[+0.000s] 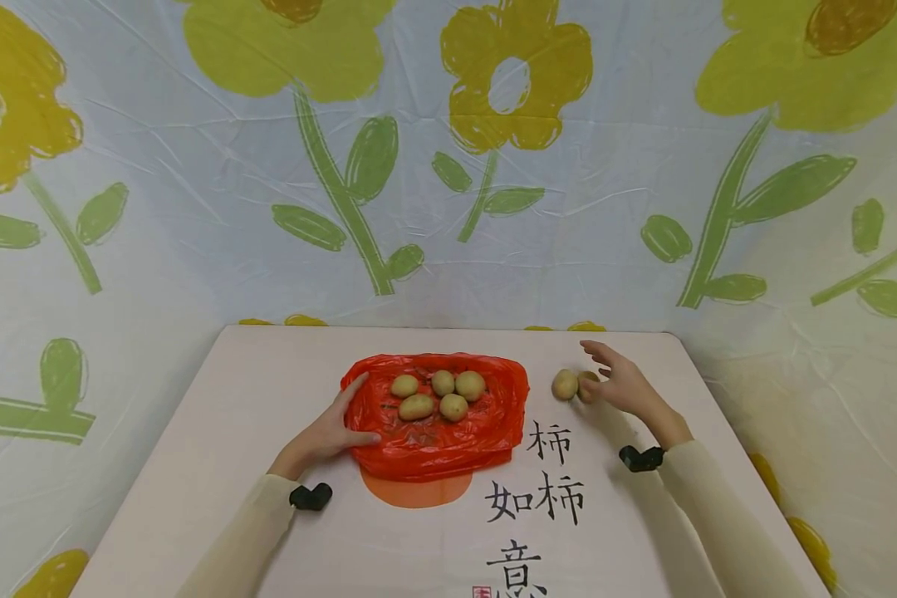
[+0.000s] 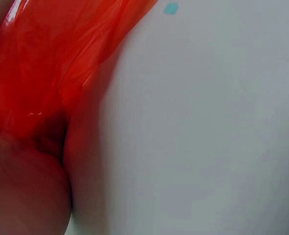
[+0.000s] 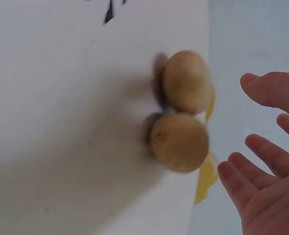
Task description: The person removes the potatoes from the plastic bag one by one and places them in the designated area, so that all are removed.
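A red plastic bag (image 1: 493, 432) is spread into a basket-like shape on the table, with several potatoes (image 1: 416, 406) lying inside it. At its left side my left hand (image 1: 329, 428) grips the edge, the thumb on the near side. The left wrist view shows the shiny red plastic (image 2: 41, 63) against the hand, with the fingers mostly hidden. To the right of the bag, two potatoes (image 3: 180, 143) lie side by side on the table. My right hand (image 1: 631, 386) hovers beside them with its fingers spread and holds nothing.
The pale table (image 1: 217, 465) carries black written characters (image 1: 534, 498) and an orange printed shape (image 1: 419, 492) in front of the bag. A flower-patterned cloth (image 1: 568, 216) hangs behind the table's far edge and at both sides.
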Motion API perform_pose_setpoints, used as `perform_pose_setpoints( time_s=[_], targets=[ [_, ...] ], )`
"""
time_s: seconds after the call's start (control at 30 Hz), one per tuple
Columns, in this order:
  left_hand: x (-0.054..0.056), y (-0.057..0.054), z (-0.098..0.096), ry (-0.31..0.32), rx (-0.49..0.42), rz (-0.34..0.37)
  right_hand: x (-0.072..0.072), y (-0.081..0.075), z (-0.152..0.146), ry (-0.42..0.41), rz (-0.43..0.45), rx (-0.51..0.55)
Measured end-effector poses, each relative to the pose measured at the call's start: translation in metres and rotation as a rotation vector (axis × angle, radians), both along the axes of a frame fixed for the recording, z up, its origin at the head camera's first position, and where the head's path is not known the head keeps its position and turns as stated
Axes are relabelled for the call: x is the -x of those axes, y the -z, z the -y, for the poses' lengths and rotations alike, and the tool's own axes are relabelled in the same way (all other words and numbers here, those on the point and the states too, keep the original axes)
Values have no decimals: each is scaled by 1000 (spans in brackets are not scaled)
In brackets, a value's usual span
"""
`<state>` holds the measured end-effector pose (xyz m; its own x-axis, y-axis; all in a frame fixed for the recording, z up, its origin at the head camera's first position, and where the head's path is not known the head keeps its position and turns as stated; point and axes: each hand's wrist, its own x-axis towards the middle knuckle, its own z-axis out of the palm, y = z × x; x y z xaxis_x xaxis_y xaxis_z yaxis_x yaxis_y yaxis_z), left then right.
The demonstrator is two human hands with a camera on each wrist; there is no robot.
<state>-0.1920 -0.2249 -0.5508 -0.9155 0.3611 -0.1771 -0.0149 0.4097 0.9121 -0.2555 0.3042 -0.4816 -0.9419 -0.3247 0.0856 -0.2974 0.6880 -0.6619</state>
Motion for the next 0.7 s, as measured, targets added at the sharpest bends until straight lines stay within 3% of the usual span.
perform_pose_setpoints(
  time_s=[0.43,0.7],
  targets=[
    [0,2,1,6,-11,0,-1,-35,62,-71,-5,17],
    [1,1,1,2,-21,10,7,-48,100,-194,-29,70]
  ],
)
